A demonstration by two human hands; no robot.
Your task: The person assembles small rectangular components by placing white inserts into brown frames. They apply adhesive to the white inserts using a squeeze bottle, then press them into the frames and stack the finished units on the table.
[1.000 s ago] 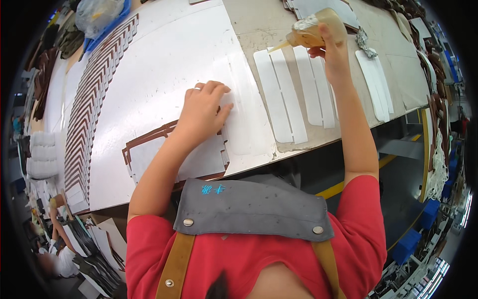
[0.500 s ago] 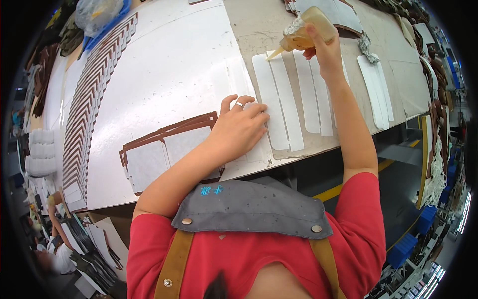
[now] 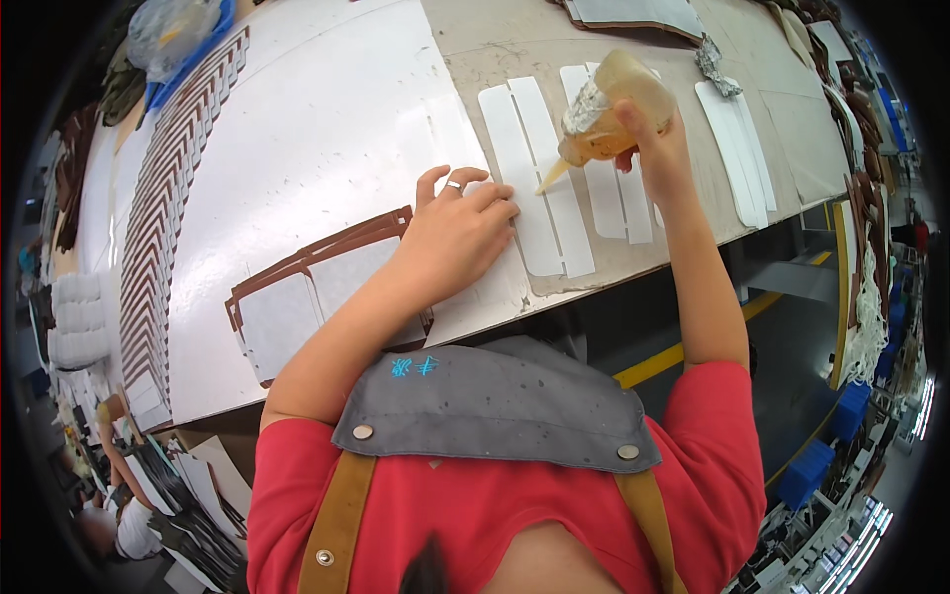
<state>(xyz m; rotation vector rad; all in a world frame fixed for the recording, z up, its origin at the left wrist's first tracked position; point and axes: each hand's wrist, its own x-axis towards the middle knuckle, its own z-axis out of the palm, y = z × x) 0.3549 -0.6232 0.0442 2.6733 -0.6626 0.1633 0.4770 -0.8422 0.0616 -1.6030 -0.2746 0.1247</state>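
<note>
My right hand (image 3: 653, 148) is wrapped round a clear squeeze bottle (image 3: 618, 104) of amber liquid, with foil or tape about its shoulder. The bottle is tipped downward, and its thin yellowish nozzle points at the slit in a long white panel (image 3: 520, 148). Whether the tip touches the panel I cannot tell. My left hand (image 3: 455, 233) wears a ring and rests with fingers apart and bent, fingertips at the panel's left edge. A second slit white panel (image 3: 618, 203) lies to the right, partly behind the bottle and my hand.
More white strips (image 3: 737, 158) lie farther right, with crumpled foil (image 3: 714, 67) at their top. Brown-edged white pieces (image 3: 297, 297) lie left of my left forearm. A long overlapping row of brown-edged pieces (image 3: 178, 208) runs along the far left. Another person (image 3: 129, 515) is at lower left.
My right hand has brought the bottle down and toward me, so the nozzle moved from the panel's top to about its middle. My left hand stays by the panel's edge. The view shifted slightly.
</note>
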